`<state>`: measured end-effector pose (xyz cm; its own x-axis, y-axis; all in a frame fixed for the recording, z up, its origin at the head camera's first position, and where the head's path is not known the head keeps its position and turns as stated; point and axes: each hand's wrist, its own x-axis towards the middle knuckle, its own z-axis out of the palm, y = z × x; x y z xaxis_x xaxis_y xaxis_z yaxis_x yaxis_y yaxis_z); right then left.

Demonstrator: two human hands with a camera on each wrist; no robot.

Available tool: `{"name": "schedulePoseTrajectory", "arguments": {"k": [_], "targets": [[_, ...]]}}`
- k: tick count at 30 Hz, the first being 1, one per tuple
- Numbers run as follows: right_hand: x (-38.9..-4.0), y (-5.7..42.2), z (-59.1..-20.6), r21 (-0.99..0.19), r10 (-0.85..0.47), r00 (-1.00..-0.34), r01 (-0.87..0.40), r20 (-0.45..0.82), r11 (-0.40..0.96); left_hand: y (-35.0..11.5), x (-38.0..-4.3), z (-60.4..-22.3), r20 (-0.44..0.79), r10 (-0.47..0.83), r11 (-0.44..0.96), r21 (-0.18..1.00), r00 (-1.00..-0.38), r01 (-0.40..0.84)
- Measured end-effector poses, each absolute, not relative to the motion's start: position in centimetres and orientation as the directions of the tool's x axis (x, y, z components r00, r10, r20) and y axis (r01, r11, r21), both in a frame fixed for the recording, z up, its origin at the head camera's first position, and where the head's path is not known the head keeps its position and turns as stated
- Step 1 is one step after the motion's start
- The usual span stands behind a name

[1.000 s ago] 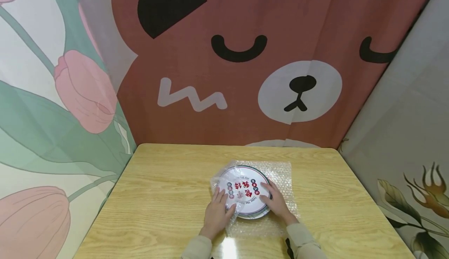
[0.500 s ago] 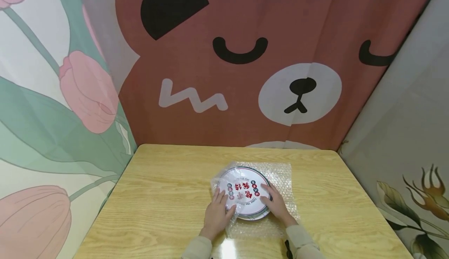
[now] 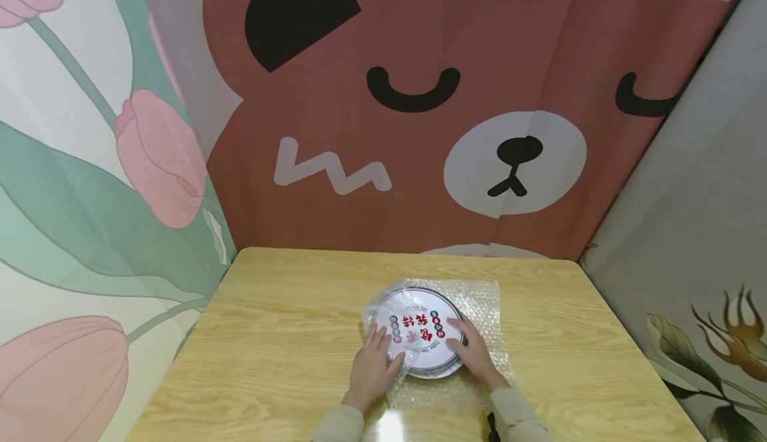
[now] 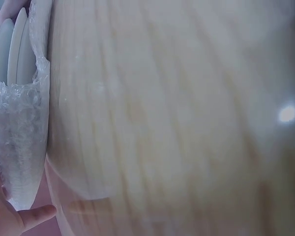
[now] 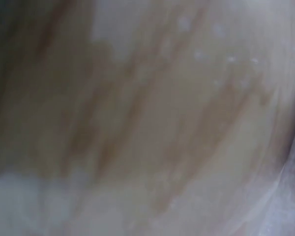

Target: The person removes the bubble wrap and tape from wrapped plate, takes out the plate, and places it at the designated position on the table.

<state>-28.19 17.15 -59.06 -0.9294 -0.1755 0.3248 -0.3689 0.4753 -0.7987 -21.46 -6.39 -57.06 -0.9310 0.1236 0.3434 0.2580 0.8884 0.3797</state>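
Note:
A small stack of round plates (image 3: 419, 319) lies on a sheet of bubble wrap (image 3: 479, 295); the top plate is white with a dark rim and red characters. Part of the wrap is folded over the stack's left side. My left hand (image 3: 373, 362) rests on that folded part, fingers extended. On the right rim of the plates lies my right hand (image 3: 476, 349), its fingers and thumb spread over the edge. In the left wrist view, plate edges (image 4: 19, 54) stick out of the bubble wrap (image 4: 19, 132), above my left hand (image 4: 10, 214).
The wooden table (image 3: 287, 335) extends on both sides of the plates. Behind it hangs a cloth with a bear print (image 3: 335, 222), and floral cloths flank it. The right wrist view is blurred, showing mostly wood grain.
The head view tilts up slightly, so the table and hands sit a little lower in it. Both hands keep their places on the wrap and plates.

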Motion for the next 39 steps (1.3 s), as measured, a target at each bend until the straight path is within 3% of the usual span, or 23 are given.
{"name": "schedulePoseTrajectory", "arguments": {"k": [10, 19, 39], "targets": [[-28.2, 17.2, -59.2, -0.781, -0.17, -0.915, -0.401, 0.366, 0.479, -6.2, -21.6, -56.7, 0.321, 0.137, 0.894, 0.368, -0.937, 0.257], [-28.0, 17.2, -58.9, -0.813, -0.169, -0.937, -0.349, 0.305, 0.466, -6.0, -21.7, -56.2, 0.273, 0.13, 0.883, 0.406, -0.953, 0.237], [-27.9, 16.9, -59.1, -0.808, -0.169, -0.921, -0.389, 0.351, 0.443, -5.5, -21.9, -56.2, 0.464, 0.15, 0.883, 0.334, -0.873, 0.33]]}}
